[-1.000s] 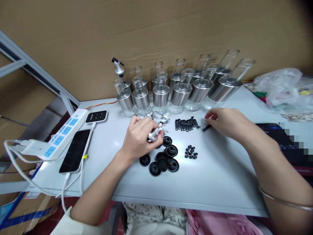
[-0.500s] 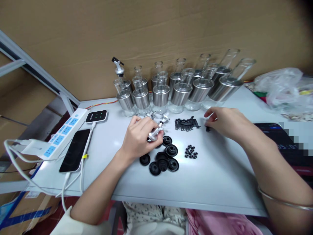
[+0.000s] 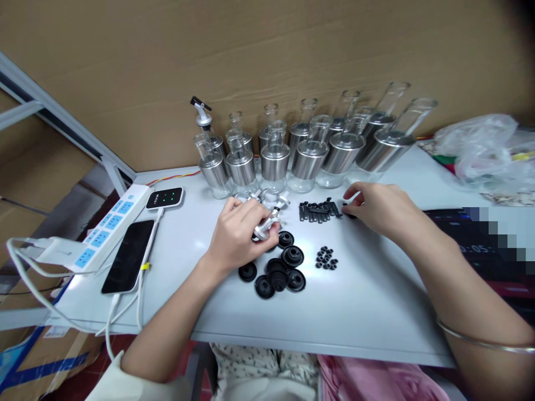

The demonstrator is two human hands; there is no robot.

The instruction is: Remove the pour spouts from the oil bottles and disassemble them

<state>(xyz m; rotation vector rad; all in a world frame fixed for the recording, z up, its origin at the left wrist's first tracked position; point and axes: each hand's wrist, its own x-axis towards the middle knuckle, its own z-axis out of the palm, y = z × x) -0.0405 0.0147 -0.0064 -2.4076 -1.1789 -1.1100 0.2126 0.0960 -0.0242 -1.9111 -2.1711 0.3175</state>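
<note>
My left hand (image 3: 240,231) is closed around a silver bottle pourer (image 3: 263,229) with a small black piece at its top. Just behind that hand lie more silver pourer heads (image 3: 280,199). My right hand (image 3: 371,209) pinches a small black lever (image 3: 351,216), partly hidden by the fingers, low over the table. To its left is a pile of similar black levers (image 3: 320,211). Nearer me sit several round black stoppers (image 3: 292,256) and a cluster of tiny black caps (image 3: 326,259).
Several glass bottles with steel sleeves (image 3: 275,161) stand in rows at the back; one has a fitted pourer (image 3: 203,116). A power strip (image 3: 106,225), phone (image 3: 129,256) and cables are at left. Plastic bags (image 3: 480,147) and a dark screen (image 3: 455,234) are at right.
My right hand has shifted slightly left towards the lever pile, with the black lever at its fingertips. My left hand keeps its hold on the bottle pourer.
</note>
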